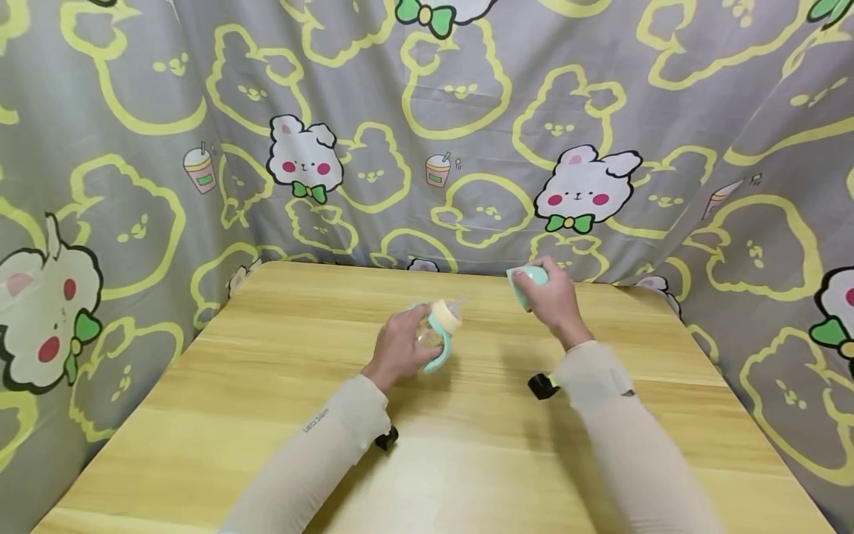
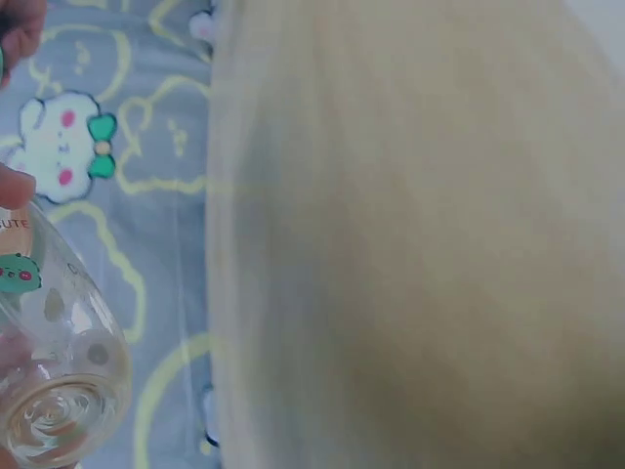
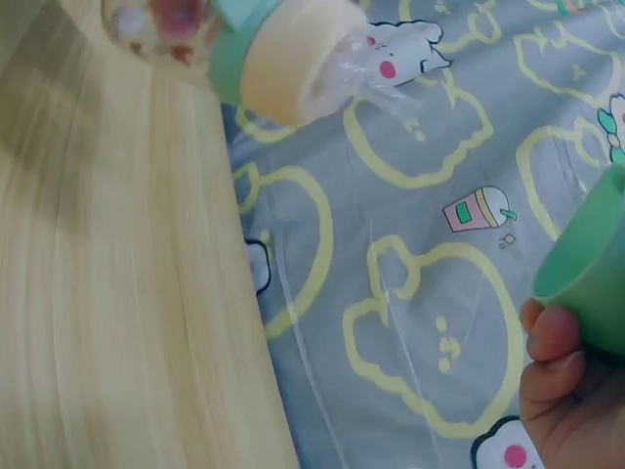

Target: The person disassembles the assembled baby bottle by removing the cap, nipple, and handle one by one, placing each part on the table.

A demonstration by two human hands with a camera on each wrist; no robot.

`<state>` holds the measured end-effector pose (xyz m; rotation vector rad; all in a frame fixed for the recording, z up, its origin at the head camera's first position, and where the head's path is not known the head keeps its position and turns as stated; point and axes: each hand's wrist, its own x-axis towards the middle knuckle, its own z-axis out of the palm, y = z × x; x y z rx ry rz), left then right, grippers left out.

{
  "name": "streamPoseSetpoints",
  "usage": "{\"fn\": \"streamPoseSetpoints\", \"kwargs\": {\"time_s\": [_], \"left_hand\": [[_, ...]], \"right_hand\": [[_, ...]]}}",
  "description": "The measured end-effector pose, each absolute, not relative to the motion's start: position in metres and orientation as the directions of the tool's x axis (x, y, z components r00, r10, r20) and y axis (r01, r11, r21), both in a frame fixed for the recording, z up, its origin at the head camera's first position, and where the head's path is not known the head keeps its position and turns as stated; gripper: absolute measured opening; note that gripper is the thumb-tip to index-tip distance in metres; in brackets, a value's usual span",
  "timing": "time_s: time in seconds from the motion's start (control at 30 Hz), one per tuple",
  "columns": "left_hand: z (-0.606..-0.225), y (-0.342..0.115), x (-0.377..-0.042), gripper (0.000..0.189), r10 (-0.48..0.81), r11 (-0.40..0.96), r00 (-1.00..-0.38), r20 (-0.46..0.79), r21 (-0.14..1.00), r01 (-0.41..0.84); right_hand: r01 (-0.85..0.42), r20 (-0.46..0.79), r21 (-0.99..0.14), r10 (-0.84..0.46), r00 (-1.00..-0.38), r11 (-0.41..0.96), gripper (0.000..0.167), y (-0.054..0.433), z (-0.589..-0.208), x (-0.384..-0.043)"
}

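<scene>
A clear baby bottle [image 1: 430, 334] with mint handles, a cream collar and a transparent nipple is held in my left hand [image 1: 399, 343], tilted toward the right above the table. In the left wrist view the bottle's round base [image 2: 61, 415] and printed side show. My right hand [image 1: 555, 297] grips a mint-green cap [image 1: 529, 285], apart from the bottle and further right. The right wrist view shows the cap's open rim [image 3: 576, 254] facing the bottle, with fingers [image 3: 555, 366] curled at its edge. The nipple [image 3: 342, 78] is uncovered.
Beneath both hands lies a light wood-grain table [image 1: 467, 460]. A grey curtain [image 1: 373, 178] with rabbit and bear drawings hangs behind the table and along its sides. Small black wrist cameras [image 1: 543, 386] hang under both sleeves.
</scene>
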<state>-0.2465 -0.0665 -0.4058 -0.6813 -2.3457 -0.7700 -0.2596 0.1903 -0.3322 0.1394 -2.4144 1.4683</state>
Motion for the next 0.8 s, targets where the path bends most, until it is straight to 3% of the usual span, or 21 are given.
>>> {"fn": "streamPoseSetpoints", "kwargs": {"time_s": [0.17, 0.4, 0.6, 0.8], "left_hand": [[-0.397, -0.062, -0.244, 0.063, 0.328, 0.697, -0.663, 0.673, 0.301, 0.650], [-0.395, -0.058, -0.240, 0.063, 0.330, 0.705, -0.672, 0.663, 0.300, 0.642], [-0.395, -0.057, -0.240, 0.063, 0.320, 0.700, -0.656, 0.683, 0.296, 0.650], [-0.394, -0.054, -0.236, 0.064, 0.310, 0.702, -0.681, 0.663, 0.323, 0.634]], "right_hand": [[-0.253, 0.293, -0.839, 0.008, -0.956, 0.483, 0.046, 0.192, -0.326, -0.259], [-0.254, 0.299, -0.849, 0.025, -0.954, 0.463, 0.043, 0.191, -0.336, -0.259], [-0.244, 0.283, -0.845, 0.011, -0.959, 0.476, 0.048, 0.189, -0.337, -0.256], [-0.225, 0.265, -0.827, 0.005, -0.964, 0.516, 0.052, 0.190, -0.341, -0.253]]}}
